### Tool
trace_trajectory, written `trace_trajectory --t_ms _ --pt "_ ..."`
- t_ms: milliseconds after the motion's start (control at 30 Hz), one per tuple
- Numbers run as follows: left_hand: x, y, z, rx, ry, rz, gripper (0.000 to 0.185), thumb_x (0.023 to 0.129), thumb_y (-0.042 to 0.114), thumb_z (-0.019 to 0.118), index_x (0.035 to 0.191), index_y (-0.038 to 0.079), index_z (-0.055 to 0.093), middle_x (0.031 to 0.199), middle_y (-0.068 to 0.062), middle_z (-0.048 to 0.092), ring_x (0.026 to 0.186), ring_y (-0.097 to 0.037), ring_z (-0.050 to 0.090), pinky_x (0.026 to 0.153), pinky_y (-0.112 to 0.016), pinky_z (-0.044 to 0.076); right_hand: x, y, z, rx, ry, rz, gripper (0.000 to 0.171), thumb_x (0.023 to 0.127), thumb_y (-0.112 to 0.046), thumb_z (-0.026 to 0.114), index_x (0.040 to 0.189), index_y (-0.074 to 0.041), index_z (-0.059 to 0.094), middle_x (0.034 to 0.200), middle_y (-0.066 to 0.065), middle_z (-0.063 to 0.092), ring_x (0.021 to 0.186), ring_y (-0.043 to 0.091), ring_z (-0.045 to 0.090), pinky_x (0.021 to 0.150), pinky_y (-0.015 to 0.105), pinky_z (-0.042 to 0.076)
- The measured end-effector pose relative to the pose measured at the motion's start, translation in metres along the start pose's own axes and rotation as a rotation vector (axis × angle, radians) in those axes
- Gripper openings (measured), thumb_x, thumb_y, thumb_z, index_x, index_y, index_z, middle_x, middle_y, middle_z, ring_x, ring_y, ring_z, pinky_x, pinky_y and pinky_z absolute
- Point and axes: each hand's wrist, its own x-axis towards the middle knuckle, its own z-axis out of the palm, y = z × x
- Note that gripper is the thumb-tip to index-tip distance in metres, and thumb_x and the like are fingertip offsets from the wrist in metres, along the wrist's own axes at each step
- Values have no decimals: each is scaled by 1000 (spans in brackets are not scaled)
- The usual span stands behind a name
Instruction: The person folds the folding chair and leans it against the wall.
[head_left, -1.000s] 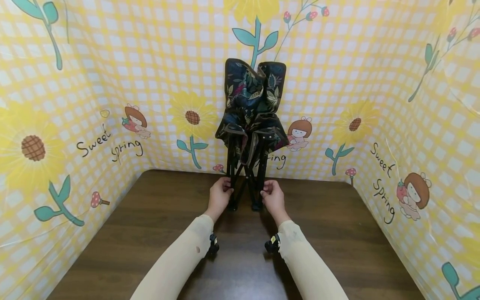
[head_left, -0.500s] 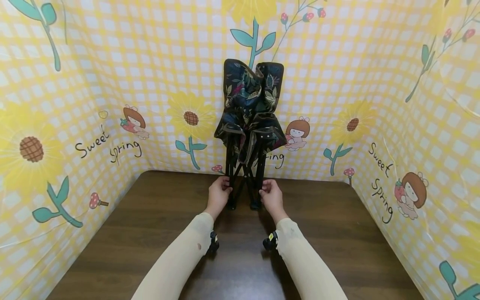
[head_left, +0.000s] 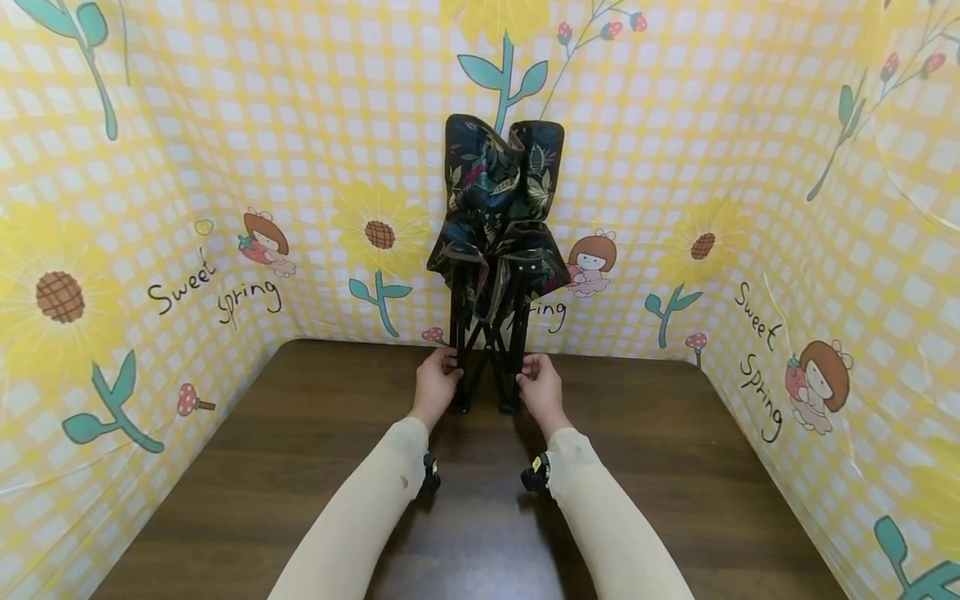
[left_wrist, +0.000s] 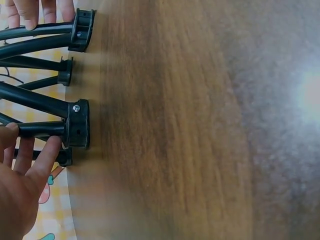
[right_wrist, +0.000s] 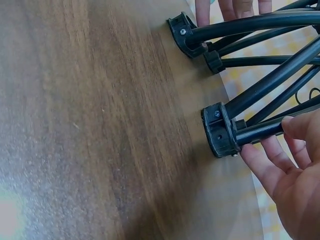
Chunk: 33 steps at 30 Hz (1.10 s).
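Folding chair (head_left: 497, 218), collapsed into a narrow bundle, stands upright at the far edge of the wooden table (head_left: 675, 467), close against the yellow checked backdrop (head_left: 225, 167). Its floral fabric hangs bunched at the top; the black legs cross below and end in plastic feet (left_wrist: 78, 124) resting on the tabletop.

Left hand (head_left: 437, 385) curls its fingers round the left front leg just above the foot. Right hand (head_left: 539, 388) does the same on the right front leg; the right wrist view shows its fingers (right_wrist: 270, 160) wrapped behind the tube (right_wrist: 260, 131) beside the foot.

Risks noted: the bundle is tall, top-heavy and stands on a small base, so an uneven pull at the legs could tip it toward the backdrop or sideways. Fingers lie near the crossing tubes; if the frame scissors, they could be pinched. The feet look likely to slide on the smooth wood, and the loose fabric could catch between the legs.
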Motion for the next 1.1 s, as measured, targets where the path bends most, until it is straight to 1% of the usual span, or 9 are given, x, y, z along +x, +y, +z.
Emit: trace_trajectory --t_ms 133,367,500,667,800,967,1100 --pt "3 1 1 2 -3 -10 35 96 -2 66 131 -2 61 120 -25 67 106 -33 65 85 -47 56 2 1 2 -29 7 -14 26 95 2 67 119 -8 59 104 10 61 84 21 61 63 31 56" --pt "6 -1 1 10 6 0 34 96 -3 66 129 -3 62 118 -25 68 106 -34 66 88 -47 56 3 0 3 -62 15 -39 26 96 1 67 119 -7 58 105 11 62 85 23 63 63 32 57" --pt "6 1 1 17 10 -1 34 95 -4 67 129 -3 62 118 -26 68 107 -35 65 91 -49 55 3 -1 3 -77 13 -36 26 96 1 67 119 -7 59 106 12 62 88 25 64 64 32 57" --pt "6 3 1 28 16 -5 34 95 -5 67 128 -4 63 116 -25 69 106 -35 66 91 -49 55 4 -3 3 -119 4 -29 25 97 0 66 120 -5 58 107 13 63 91 26 64 66 34 57" --pt "6 5 2 39 27 -1 34 93 -7 67 127 -5 63 115 -26 69 105 -36 67 91 -49 55 5 -6 2 -183 5 -47 25 97 -1 67 120 -3 58 106 13 64 95 28 64 73 38 58" --pt "6 7 3 46 35 -22 35 93 -5 68 127 -4 63 116 -25 70 106 -35 66 92 -49 55 6 -8 2 -241 10 -60 25 97 -3 67 120 -3 59 105 12 66 99 29 64 85 43 55" --pt "6 8 2 47 28 -34 34 93 -4 68 127 -3 64 115 -25 70 107 -35 65 91 -49 54 7 -7 1 -260 11 -63 25 96 -3 68 119 -4 59 104 11 67 100 30 64 86 44 55"
